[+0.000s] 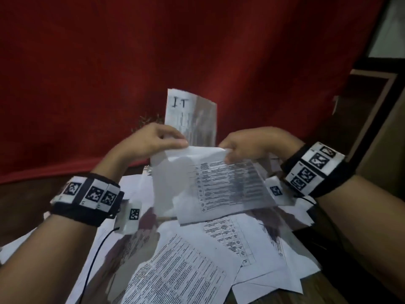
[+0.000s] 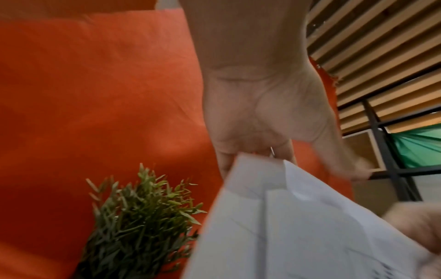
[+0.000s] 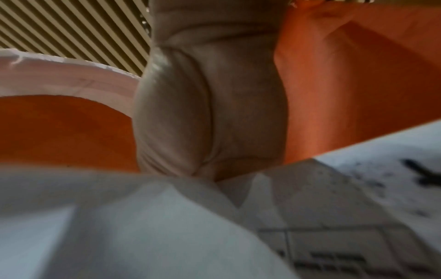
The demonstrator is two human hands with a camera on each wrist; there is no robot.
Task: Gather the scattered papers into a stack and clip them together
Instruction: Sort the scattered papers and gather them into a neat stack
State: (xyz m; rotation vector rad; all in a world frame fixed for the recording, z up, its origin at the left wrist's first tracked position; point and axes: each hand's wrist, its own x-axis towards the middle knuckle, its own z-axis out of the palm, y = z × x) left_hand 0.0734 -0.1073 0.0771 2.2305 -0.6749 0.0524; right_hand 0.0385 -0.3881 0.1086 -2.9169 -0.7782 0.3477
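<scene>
Both hands hold a few printed sheets (image 1: 210, 185) up over the table. My left hand (image 1: 178, 140) pinches their top left edge and my right hand (image 1: 226, 152) pinches the top right corner. The sheets hang down toward me, blurred. Another sheet marked "I.T" (image 1: 188, 115) stands upright just behind the left fingers; who holds it is unclear. Several more printed papers (image 1: 186, 270) lie scattered and overlapping on the table below. In the left wrist view my left hand (image 2: 257, 151) grips the paper (image 2: 286, 217). The right wrist view shows only the palm (image 3: 210, 113) above paper (image 3: 167, 226). No clip is in view.
A red cloth (image 1: 197, 51) hangs behind the table. A small green plant (image 2: 136, 226) stands at the back, left of the held sheets. Dark wooden furniture (image 1: 372, 128) is at the right. Thin black cables (image 1: 94, 260) run from the wrist bands over the papers.
</scene>
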